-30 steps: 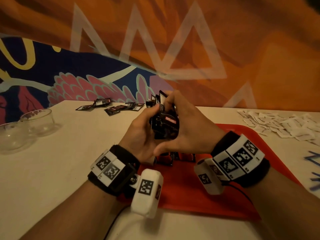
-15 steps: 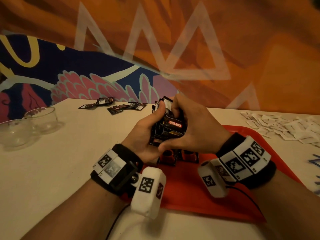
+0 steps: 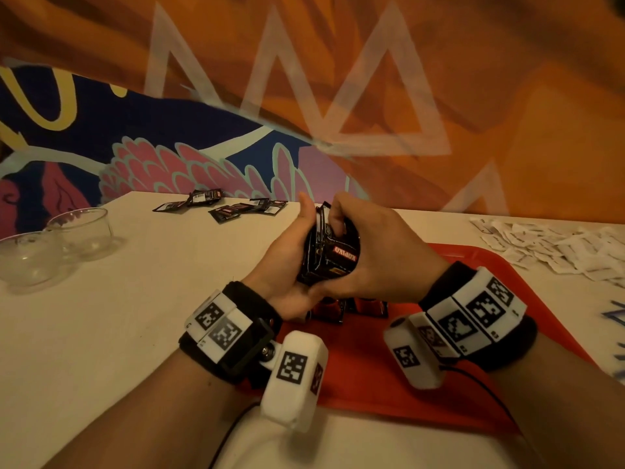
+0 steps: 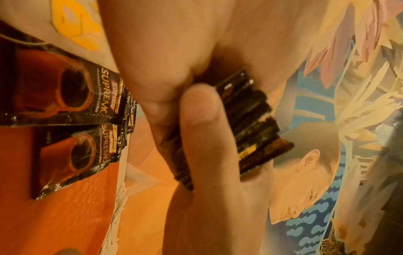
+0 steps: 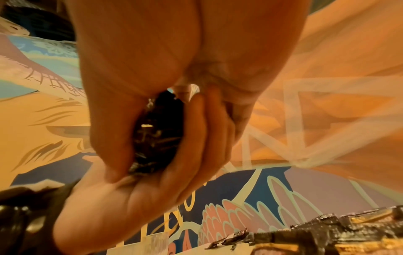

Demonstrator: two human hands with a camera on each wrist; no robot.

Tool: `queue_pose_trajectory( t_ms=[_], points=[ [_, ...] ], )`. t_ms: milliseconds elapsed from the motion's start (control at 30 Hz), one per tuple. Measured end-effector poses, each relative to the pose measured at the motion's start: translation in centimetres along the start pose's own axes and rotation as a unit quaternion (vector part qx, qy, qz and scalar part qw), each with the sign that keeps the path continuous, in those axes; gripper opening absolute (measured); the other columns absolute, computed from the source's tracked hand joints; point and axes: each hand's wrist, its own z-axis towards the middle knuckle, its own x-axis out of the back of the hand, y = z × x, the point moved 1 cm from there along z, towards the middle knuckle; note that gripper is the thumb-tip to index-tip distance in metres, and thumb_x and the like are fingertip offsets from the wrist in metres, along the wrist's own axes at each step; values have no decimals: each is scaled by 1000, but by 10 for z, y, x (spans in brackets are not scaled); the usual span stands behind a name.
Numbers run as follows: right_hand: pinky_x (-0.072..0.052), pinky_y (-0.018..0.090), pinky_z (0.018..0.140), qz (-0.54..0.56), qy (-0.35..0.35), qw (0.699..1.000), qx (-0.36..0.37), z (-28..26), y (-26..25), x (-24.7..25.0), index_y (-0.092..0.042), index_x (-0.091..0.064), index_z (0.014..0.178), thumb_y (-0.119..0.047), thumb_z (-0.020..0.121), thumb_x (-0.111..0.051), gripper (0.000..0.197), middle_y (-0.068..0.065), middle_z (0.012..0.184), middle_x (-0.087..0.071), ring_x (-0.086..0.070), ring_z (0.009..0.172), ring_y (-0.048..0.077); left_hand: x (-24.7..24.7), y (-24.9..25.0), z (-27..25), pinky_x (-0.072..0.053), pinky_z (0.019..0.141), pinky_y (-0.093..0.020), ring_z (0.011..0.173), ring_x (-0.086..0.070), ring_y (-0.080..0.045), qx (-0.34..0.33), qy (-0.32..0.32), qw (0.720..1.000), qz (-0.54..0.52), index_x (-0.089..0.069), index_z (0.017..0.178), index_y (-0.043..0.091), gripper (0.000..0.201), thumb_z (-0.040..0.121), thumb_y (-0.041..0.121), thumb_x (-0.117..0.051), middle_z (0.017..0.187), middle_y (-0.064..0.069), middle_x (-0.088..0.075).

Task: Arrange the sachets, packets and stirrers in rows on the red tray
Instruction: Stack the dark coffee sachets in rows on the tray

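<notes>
Both hands, left hand (image 3: 287, 262) and right hand (image 3: 378, 262), clasp one stack of black coffee sachets (image 3: 329, 255) above the red plastic tray (image 3: 389, 377), where two matching sachets (image 4: 65, 124) lie; two clear glass bowls (image 3: 54, 245) sit on the surface.

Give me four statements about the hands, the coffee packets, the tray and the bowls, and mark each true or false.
1. Both hands grip one stack of black coffee packets. True: left hand and right hand hold it together.
2. The red tray carries no packets. False: packets on the tray lie side by side.
3. The white sachets are heaped on the tray. False: they lie on the table beyond it.
4. Two glass bowls stand on the table at the left. True.
</notes>
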Motion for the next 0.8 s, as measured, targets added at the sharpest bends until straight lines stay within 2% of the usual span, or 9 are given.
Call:
queue_pose_trajectory(
  t_ms=[100, 200, 300, 367, 533, 600, 667, 700, 800],
  points=[
    [-34, 14, 61, -3, -3, 1000, 4, 0, -1, -1, -24, -37, 85, -36, 50, -93, 67, -14, 81, -48, -46, 73, 4, 2, -1, 1, -45, 102, -37, 102, -67, -23, 8, 13, 1000, -10, -78, 97, 16, 67, 87, 71, -40, 105, -9, -71],
    [-34, 15, 59, -16, -18, 1000, -2, 0, -3, -3, -23, -38, 82, -36, 51, -93, 65, -14, 77, -47, -45, 70, 4, 1, -2, 2, -46, 100, -36, 103, -65, -24, 15, 19, 1000, -14, -71, 99, 14, 66, 85, 73, -44, 104, -9, -67],
    [-32, 20, 57, -32, -7, 999, 8, 1, 0, -3, -20, -38, 79, -31, 54, -87, 56, -11, 74, -46, -44, 67, 9, 1, 0, -2, -42, 103, -38, 112, -57, -27, 23, 2, 999, -34, -61, 117, 13, 64, 89, 69, -47, 112, -9, -62],
    [-35, 23, 57, -41, -10, 999, 7, 1, 2, -3, -22, -37, 80, -34, 54, -87, 58, -12, 76, -46, -44, 69, 9, 0, 1, -4, -43, 97, -37, 110, -57, -26, 23, -11, 999, -32, -55, 124, 13, 56, 90, 57, -55, 110, -9, -61],
    [-31, 15, 61, -26, -37, 998, -45, 2, 3, -4, -34, -32, 84, -46, 48, -95, 73, -22, 84, -45, -44, 79, -5, 4, -1, -1, -56, 69, -30, 83, -67, -21, 2, -17, 1000, -25, -68, 95, 11, 18, 86, 24, -59, 91, -7, -66],
    [-35, 12, 71, 14, -53, 997, -57, 2, 4, -1, -35, -36, 87, -52, 46, -93, 73, -23, 101, -51, -48, 91, -5, 5, -1, 0, -55, 68, -31, 80, -67, -21, -3, -4, 1000, -5, -73, 94, 9, 21, 82, 17, -57, 90, -9, -67],
    [-43, 12, 79, 67, -43, 993, -93, 1, 6, 4, -28, -46, 93, -52, 52, -89, 64, -10, 124, -53, -53, 108, 4, 8, 0, 1, -57, 68, -32, 81, -68, -23, -19, 14, 1000, 16, -69, 105, 3, 29, 82, 14, -55, 95, -14, -68],
    [-45, 10, 80, 93, -21, 988, -121, 0, 8, 6, -25, -50, 95, -53, 55, -86, 61, -7, 128, -52, -52, 112, 5, 8, 2, 1, -59, 68, -32, 83, -69, -25, -26, 20, 999, 23, -66, 109, -1, 31, 84, 14, -55, 99, -17, -68],
    [-54, 22, 74, 147, 35, 966, -212, 1, 15, 12, -29, -54, 105, -58, 59, -80, 60, -10, 117, -60, -62, 101, 4, 8, 8, -1, -59, 67, -34, 86, -71, -27, -48, 28, 998, 34, -64, 111, -7, 31, 88, 13, -57, 100, -20, -69]
  ],
)
